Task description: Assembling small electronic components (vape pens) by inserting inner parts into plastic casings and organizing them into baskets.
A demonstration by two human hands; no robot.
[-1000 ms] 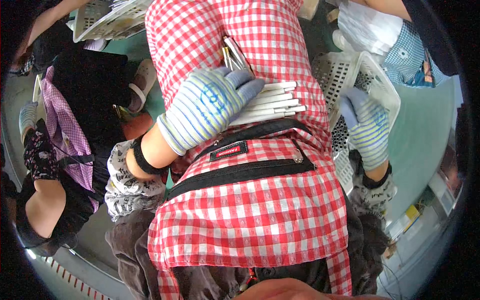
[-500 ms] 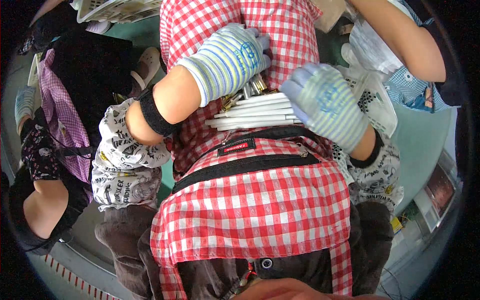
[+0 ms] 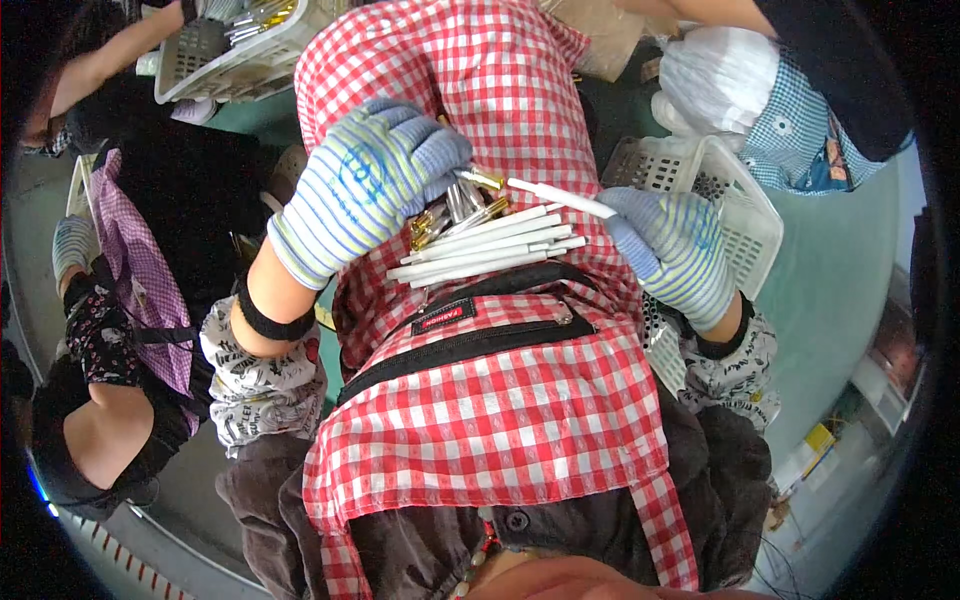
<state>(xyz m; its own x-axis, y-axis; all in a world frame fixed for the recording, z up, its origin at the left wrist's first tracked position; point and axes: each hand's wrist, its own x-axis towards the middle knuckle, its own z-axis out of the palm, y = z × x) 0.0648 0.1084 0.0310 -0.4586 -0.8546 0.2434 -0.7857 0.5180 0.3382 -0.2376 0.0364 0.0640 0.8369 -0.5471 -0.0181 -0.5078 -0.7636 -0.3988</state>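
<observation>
My left hand (image 3: 375,185), in a striped knit glove, is closed on a slim silver-and-gold metal piece (image 3: 482,178) whose gold end points right. My right hand (image 3: 675,245), gloved alike, pinches a thin white stick (image 3: 560,198) by its thicker end. The stick's narrow tip lies very close to the gold end; whether they touch I cannot tell. Below the hands, a bundle of white sticks (image 3: 480,250) rests across my lap on a red-and-white checked apron (image 3: 500,420). Beside it, partly under my left hand, lie several loose silver-and-gold metal pieces (image 3: 462,205).
A white plastic basket (image 3: 745,225) stands right of my knees, partly behind my right hand. At upper left, another basket (image 3: 215,70) holds metal pieces, with a co-worker's gloved hand (image 3: 215,8) at it. Other people sit close on both sides. Brown cardboard (image 3: 595,40) lies beyond my knees.
My hands have shifted left and turned. The white stick in my right hand and the metal piece in my left now show end to end. The bundle on my lap is more exposed.
</observation>
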